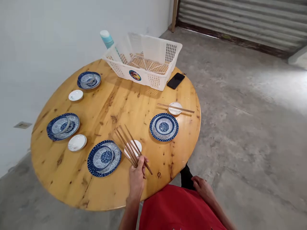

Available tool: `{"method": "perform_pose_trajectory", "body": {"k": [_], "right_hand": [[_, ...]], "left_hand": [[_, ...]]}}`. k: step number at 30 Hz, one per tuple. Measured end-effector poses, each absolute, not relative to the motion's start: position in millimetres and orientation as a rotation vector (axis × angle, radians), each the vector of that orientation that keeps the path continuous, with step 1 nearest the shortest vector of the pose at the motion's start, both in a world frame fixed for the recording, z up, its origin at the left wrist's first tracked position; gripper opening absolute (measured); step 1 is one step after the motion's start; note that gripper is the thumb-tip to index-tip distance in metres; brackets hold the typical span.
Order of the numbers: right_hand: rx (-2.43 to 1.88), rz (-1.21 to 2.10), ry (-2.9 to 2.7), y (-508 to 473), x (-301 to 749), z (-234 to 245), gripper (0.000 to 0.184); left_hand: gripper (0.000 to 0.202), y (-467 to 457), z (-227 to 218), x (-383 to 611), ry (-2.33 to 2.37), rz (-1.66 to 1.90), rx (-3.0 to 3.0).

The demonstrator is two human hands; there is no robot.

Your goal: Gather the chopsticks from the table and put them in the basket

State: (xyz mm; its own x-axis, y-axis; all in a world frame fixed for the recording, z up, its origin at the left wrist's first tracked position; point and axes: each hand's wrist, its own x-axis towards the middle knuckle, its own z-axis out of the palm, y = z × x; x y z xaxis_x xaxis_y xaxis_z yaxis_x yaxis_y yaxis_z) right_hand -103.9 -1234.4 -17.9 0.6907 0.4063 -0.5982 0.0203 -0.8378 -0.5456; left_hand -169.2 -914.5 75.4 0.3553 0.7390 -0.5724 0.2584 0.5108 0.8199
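Thin brown wooden chopsticks [130, 145], several in a loose fan, are clenched at their lower ends by the left hand [137, 177], their tips spreading up and left over a small white glazed saucer [133, 148] on the round, knotty, varnished pine counter [115, 105]. Just left of that saucer lies a blue-and-white patterned ceramic plate [104, 158] with a matching bowl in it. The right hand [202, 187] hangs off the counter beside the red shirt [178, 209], fingers loosely released and grasping nothing. Farther right sits another blue-and-white patterned plate [164, 126], and beyond it a pair of chopsticks [176, 108] rests across a second small white dish [175, 108]. A white perforated plastic basket [144, 60] stands at the far edge, a black phone [176, 80] beside it.
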Motion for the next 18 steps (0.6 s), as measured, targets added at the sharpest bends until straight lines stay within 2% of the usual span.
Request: {"method": "perform_pose_trajectory", "body": {"k": [5, 12, 18], "right_hand": [[-2.205, 0.901, -0.238, -1252, -22, 5, 0.04], [-1.665, 0.615, -0.148, -1231, 82, 90, 0.044], [-1.168, 0.737, -0.041, -1227, 123, 126, 0.054]], "left_hand": [[0.035, -984, 98, -94, 0.948, 0.352, 1.151], [0.036, -1087, 113, 0, 0.621, -0.016, 0.958], [0.039, -1128, 107, 30, 0.517, -0.22, 1.211]]}}
